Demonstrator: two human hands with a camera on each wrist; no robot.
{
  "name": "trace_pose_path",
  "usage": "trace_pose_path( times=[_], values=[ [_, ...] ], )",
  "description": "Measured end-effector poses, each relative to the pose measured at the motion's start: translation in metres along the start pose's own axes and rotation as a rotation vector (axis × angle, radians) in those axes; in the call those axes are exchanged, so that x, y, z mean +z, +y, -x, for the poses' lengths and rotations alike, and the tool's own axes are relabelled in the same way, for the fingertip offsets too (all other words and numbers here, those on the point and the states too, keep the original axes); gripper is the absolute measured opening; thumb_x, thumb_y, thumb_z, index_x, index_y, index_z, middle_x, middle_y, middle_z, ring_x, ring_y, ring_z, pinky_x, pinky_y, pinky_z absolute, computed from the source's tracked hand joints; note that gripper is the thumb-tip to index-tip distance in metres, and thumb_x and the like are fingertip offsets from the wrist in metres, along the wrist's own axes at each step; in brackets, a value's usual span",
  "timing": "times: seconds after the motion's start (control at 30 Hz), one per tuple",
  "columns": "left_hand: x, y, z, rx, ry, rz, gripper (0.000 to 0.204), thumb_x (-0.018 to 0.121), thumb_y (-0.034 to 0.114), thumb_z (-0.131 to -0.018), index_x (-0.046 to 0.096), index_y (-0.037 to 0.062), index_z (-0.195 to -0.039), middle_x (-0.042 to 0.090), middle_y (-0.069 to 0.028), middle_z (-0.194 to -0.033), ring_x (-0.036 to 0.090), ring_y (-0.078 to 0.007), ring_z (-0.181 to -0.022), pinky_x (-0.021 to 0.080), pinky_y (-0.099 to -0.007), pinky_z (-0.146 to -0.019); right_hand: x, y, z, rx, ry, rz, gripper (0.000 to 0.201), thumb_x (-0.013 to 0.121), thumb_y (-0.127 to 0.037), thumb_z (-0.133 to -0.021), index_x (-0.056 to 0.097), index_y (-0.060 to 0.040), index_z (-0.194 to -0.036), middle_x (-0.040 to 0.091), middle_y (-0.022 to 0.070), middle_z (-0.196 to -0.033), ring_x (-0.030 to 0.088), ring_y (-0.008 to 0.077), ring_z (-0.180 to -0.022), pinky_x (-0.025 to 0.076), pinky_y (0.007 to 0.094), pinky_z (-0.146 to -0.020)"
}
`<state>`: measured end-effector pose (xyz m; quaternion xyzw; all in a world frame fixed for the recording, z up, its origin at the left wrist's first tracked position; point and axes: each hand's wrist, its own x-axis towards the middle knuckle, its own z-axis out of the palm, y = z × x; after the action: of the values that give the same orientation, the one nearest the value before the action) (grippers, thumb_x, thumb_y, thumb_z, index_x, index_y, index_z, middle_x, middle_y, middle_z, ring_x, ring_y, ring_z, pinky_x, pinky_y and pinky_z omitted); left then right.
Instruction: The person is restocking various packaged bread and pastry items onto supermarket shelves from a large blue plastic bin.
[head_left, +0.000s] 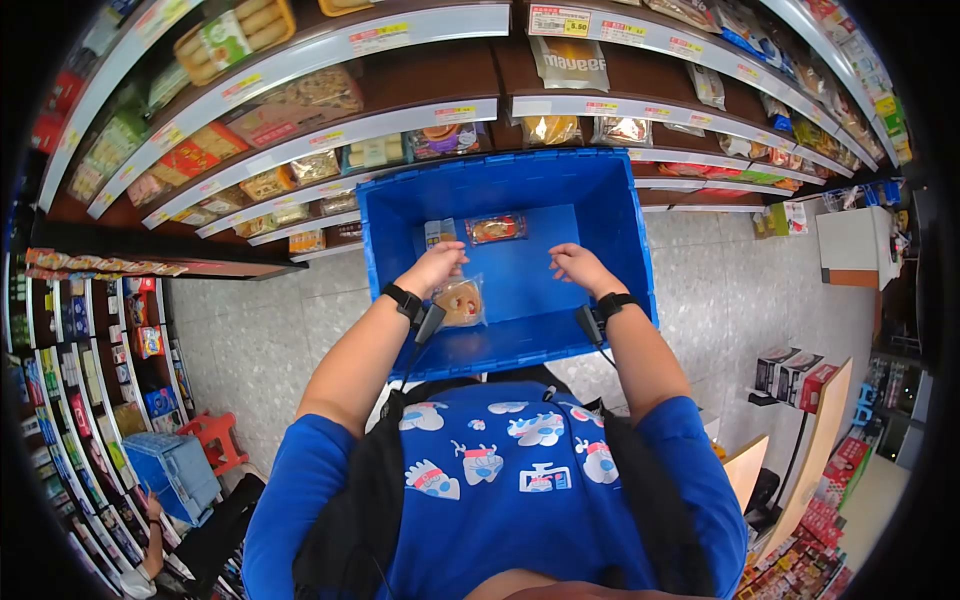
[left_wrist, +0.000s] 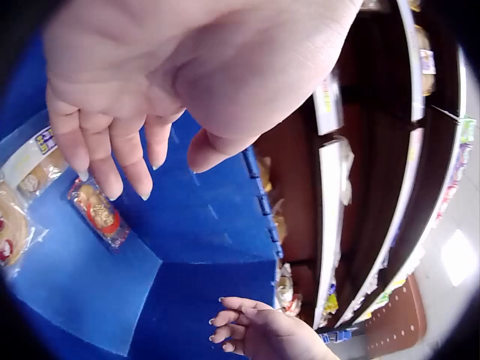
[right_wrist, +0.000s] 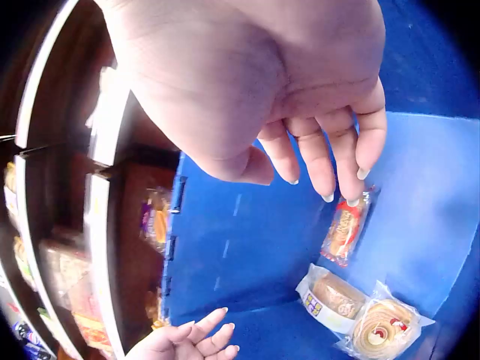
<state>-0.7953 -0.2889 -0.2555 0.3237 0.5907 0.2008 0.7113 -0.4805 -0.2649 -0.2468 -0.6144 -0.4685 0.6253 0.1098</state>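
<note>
A large blue plastic crate point(head_left: 640, 250) stands in front of me, with both hands held over it. My left hand point(head_left: 438, 268) hovers over the crate's left part with loosely bent fingers and nothing in them. My right hand point(head_left: 583, 268) hangs over the right part, also holding nothing, its fingers relaxed. Inside lie three packaged foods: a round flat bread point(right_wrist: 381, 327) in clear wrap near the left hand, a brown loaf in a pale wrapper point(right_wrist: 330, 298) beside it, and a long pack with a red label point(head_left: 496, 229) towards the far wall. The hands are apart.
Curved shelves point(head_left: 420, 125) full of packaged baked goods rise just beyond the crate. At left, another shelf unit point(head_left: 90, 370), a red stool point(head_left: 215, 440) and a blue basket point(head_left: 170, 470) stand near another person point(head_left: 150, 560). Boxes on a stand point(head_left: 795, 378) are at right.
</note>
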Motion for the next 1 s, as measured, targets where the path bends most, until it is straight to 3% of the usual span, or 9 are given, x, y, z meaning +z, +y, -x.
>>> trace_pose_path(
  times=[0.07, 0.17, 0.33, 0.43, 0.47, 0.53, 0.67, 0.8, 1.0],
  values=[
    [-0.005, -0.023, -0.045, -0.103, 0.073, 0.116, 0.045, 0.051, 0.026, -0.091, 0.043, 0.0152, -0.134, 0.058, -0.0009, -0.109, 0.052, -0.0143, -0.093, 0.043, -0.0319, -0.082, -0.004, 0.014, -0.035, 0.087, -0.011, 0.013, 0.035, 0.046, -0.020, -0.092, 0.053, -0.0034, -0.122, 0.061, 0.0082, -0.102, 0.060, 0.0166, -0.084, 0.047, 0.0291, -0.074],
    [0.000, -0.035, -0.086, -0.242, 0.213, 0.103, 0.042, 0.045, 0.035, -0.095, 0.044, 0.0167, -0.133, 0.059, -0.0008, -0.114, 0.053, -0.0127, -0.096, 0.041, -0.0309, -0.086, -0.006, 0.035, -0.087, 0.193, 0.035, -0.034, 0.032, 0.048, -0.020, -0.091, 0.055, -0.0038, -0.117, 0.062, 0.0079, -0.098, 0.060, 0.0160, -0.079, 0.049, 0.0298, -0.070],
    [0.003, -0.059, -0.132, -0.288, 0.214, 0.183, 0.042, 0.050, 0.037, -0.092, 0.051, 0.0139, -0.127, 0.057, -0.0049, -0.118, 0.051, -0.0200, -0.105, 0.039, -0.0375, -0.093, 0.005, 0.070, -0.165, 0.292, 0.018, -0.034, 0.038, 0.052, -0.022, -0.090, 0.051, -0.0062, -0.125, 0.059, 0.0070, -0.111, 0.057, 0.0169, -0.098, 0.047, 0.0314, -0.081],
    [-0.006, -0.088, -0.181, -0.258, 0.213, 0.282, 0.065, 0.053, 0.039, -0.090, 0.030, 0.0137, -0.145, 0.041, -0.0133, -0.141, 0.038, -0.0280, -0.130, 0.031, -0.0410, -0.105, 0.016, 0.101, -0.213, 0.147, 0.096, 0.021, 0.047, 0.055, -0.020, -0.086, 0.050, 0.0007, -0.128, 0.061, 0.0129, -0.114, 0.059, 0.0246, -0.104, 0.046, 0.0320, -0.088],
    [-0.006, -0.091, -0.189, -0.272, 0.214, 0.292, 0.065, 0.053, 0.039, -0.090, 0.030, 0.0137, -0.145, 0.041, -0.0133, -0.141, 0.038, -0.0280, -0.130, 0.031, -0.0410, -0.105, 0.018, 0.106, -0.224, 0.158, 0.081, 0.027, 0.052, 0.056, -0.019, -0.086, 0.047, 0.0018, -0.133, 0.058, 0.0160, -0.122, 0.055, 0.0283, -0.114, 0.042, 0.0314, -0.096],
    [-0.004, -0.098, -0.206, -0.221, 0.216, 0.323, 0.073, 0.055, 0.040, -0.090, 0.022, 0.0133, -0.149, 0.030, -0.0135, -0.149, 0.028, -0.0282, -0.138, 0.027, -0.0412, -0.109, 0.023, 0.098, -0.231, 0.164, 0.125, 0.025, 0.051, 0.056, -0.019, -0.086, 0.047, 0.0018, -0.132, 0.058, 0.0158, -0.122, 0.055, 0.0278, -0.114, 0.042, 0.0312, -0.096],
    [-0.001, -0.106, -0.223, -0.244, 0.209, 0.378, 0.076, 0.056, 0.040, -0.089, 0.020, 0.0123, -0.149, 0.032, -0.0108, -0.149, 0.026, -0.0261, -0.139, 0.027, -0.0422, -0.108, 0.031, 0.113, -0.258, 0.156, 0.215, -0.043, 0.050, 0.057, -0.017, -0.087, 0.048, 0.0015, -0.132, 0.059, 0.0129, -0.120, 0.055, 0.0244, -0.113, 0.041, 0.0309, -0.095],
    [-0.002, -0.121, -0.244, -0.239, 0.234, 0.395, 0.075, 0.056, 0.041, -0.087, 0.022, 0.0146, -0.149, 0.035, -0.0089, -0.147, 0.032, -0.0244, -0.135, 0.030, -0.0421, -0.105, 0.033, 0.114, -0.266, 0.207, 0.157, -0.149, 0.050, 0.057, -0.017, -0.087, 0.047, 0.0006, -0.133, 0.059, 0.0097, -0.118, 0.055, 0.0210, -0.108, 0.042, 0.0302, -0.092],
    [0.005, -0.124, -0.255, -0.245, 0.376, 0.390, 0.057, 0.051, 0.045, -0.088, 0.043, 0.0175, -0.136, 0.050, -0.0024, -0.125, 0.046, -0.0189, -0.113, 0.034, -0.0399, -0.098, 0.039, 0.110, -0.261, 0.263, 0.085, -0.222, 0.051, 0.056, -0.018, -0.087, 0.046, -0.0009, -0.134, 0.059, 0.0089, -0.118, 0.055, 0.0191, -0.105, 0.043, 0.0291, -0.088]
  ],
)
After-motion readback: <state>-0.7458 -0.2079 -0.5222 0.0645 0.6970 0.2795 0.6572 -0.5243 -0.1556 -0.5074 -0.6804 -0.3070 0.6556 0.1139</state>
